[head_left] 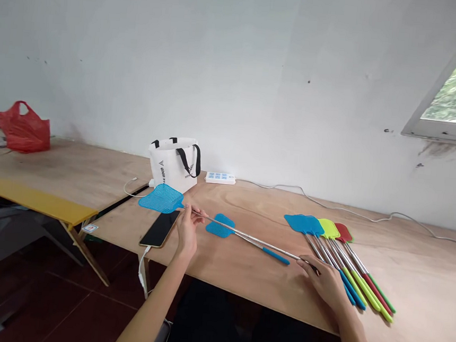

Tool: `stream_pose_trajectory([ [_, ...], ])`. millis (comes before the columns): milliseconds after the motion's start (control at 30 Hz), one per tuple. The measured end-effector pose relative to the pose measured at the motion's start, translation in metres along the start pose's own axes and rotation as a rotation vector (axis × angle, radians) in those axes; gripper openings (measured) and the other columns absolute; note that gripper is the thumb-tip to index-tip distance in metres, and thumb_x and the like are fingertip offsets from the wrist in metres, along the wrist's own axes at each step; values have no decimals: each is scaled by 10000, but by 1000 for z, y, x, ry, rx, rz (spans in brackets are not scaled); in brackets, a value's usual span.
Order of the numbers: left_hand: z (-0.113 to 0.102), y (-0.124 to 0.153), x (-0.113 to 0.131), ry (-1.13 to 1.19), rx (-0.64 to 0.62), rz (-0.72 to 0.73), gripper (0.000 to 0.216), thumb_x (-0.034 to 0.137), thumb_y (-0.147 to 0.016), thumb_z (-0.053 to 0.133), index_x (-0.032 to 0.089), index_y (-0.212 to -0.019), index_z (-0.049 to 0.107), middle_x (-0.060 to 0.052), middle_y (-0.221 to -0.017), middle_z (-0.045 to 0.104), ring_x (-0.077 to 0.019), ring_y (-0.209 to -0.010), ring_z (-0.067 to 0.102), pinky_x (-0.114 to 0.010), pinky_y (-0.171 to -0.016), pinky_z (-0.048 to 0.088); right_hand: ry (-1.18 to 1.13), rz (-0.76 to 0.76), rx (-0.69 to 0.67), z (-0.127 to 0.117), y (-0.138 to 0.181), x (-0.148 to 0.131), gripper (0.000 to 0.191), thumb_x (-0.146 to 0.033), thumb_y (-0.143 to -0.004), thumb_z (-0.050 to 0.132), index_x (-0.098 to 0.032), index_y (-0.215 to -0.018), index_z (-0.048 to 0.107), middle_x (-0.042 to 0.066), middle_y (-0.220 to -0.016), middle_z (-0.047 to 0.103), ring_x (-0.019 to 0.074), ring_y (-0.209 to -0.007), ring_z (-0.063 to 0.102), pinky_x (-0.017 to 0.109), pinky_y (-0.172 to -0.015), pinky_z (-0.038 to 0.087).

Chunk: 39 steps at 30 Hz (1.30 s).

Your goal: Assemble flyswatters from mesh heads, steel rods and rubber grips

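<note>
A blue fly swatter (162, 199) with a long, drawn-out metal rod is held across the front of me, above the table. My left hand (188, 225) grips the rod just below the blue mesh head. Farther along, my right hand (324, 280) is closed around the other end, and its fingers hide the handle there. Beneath the rod, a second blue fly swatter (220, 225) lies on the table, its blue handle pointing right. Beside my right hand lies a row of several fly swatters (330, 229) with blue, yellow, red and green parts.
A black-screened phone (159, 230) with a white cable lies left of my left hand. Behind it stands a white bag (172, 166) with black handles. A power strip (220, 178) sits against the wall, its cord running right. A red plastic bag (24, 129) rests on the left table.
</note>
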State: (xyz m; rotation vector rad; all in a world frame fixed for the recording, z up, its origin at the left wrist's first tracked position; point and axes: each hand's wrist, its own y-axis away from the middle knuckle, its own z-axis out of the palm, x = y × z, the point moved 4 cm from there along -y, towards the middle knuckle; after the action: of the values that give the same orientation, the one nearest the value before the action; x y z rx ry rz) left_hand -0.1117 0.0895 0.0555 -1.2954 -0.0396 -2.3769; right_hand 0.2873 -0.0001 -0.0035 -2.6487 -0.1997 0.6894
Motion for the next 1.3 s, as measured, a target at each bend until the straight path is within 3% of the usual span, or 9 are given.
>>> stream_pose_trajectory([
  [267, 2, 9, -12, 59, 51, -39, 494, 657, -806, 696, 203, -951, 565, 21, -616, 619, -154, -592, 604, -249, -561, 460, -4, 15, -4, 3, -2, -4, 408, -591, -972, 472, -301, -955, 759, 18, -1030, 793, 234, -891, 746, 308, -764, 568],
  [533, 2, 7, -11, 19, 99, 113, 512, 703, -886, 556, 194, -825, 579, -80, -776, 728, -200, -717, 700, -293, -651, 510, -132, -34, -46, 10, -2, -18, 417, -558, -965, 500, -259, -998, 788, 69, -1074, 788, 276, -1001, 739, 356, -872, 579],
  [600, 13, 20, -21, -36, 26, 87, 515, 689, -894, 554, 184, -835, 630, -115, -846, 755, -232, -803, 725, -317, -696, 532, -166, -47, -85, 20, -2, -36, 415, -534, -978, 487, -253, -1020, 790, 75, -1073, 789, 278, -1008, 738, 374, -906, 573],
  [700, 40, 61, -53, -136, -219, -43, 530, 676, -918, 532, 181, -830, 699, -135, -908, 773, -271, -913, 733, -368, -815, 553, -179, -49, -33, 38, -1, -74, 447, -528, -1001, 428, -263, -1070, 782, 83, -1028, 795, 296, -1001, 741, 413, -924, 567],
  [800, 61, 105, -86, -136, -436, -195, 566, 699, -937, 476, 196, -882, 729, -139, -958, 781, -299, -993, 721, -399, -847, 564, -160, -72, 3, 55, 0, -106, 465, -501, -1029, 367, -280, -1194, 741, 92, -1099, 781, 290, -1054, 728, 355, -830, 580],
  [867, 65, 118, -96, -159, -488, -241, 598, 721, -920, 486, 180, -903, 742, -144, -957, 781, -310, -975, 724, -413, -850, 567, -112, -51, 14, 62, 1, -115, 478, -501, -1038, 344, -280, -1183, 742, 87, -1059, 790, 268, -959, 750, 305, -720, 567],
  [1033, 61, 111, -94, -210, -570, -264, 638, 737, -918, 472, 175, -1009, 759, -126, -887, 780, -307, -975, 726, -410, -844, 572, -18, 9, 68, 64, 4, -115, 505, -512, -1047, 316, -276, -1157, 749, 71, -901, 797, 219, -715, 739, 246, -548, 458],
  [1167, 56, 107, -97, -232, -643, -309, 585, 692, -943, 480, 191, -1040, 765, -104, -908, 775, -283, -965, 727, -385, -843, 569, -32, 15, 43, 63, 3, -115, 477, -490, -1053, 316, -301, -1219, 721, 54, -954, 799, 221, -742, 743, 251, -559, 457],
  [1300, 53, 107, -101, -211, -619, -351, 605, 705, -936, 483, 168, -997, 757, -107, -937, 759, -250, -876, 726, -349, -788, 566, -36, 1, 4, 63, 1, -116, 449, -472, -1053, 341, -296, -1253, 702, 49, -985, 799, 229, -817, 753, 255, -605, 484],
])
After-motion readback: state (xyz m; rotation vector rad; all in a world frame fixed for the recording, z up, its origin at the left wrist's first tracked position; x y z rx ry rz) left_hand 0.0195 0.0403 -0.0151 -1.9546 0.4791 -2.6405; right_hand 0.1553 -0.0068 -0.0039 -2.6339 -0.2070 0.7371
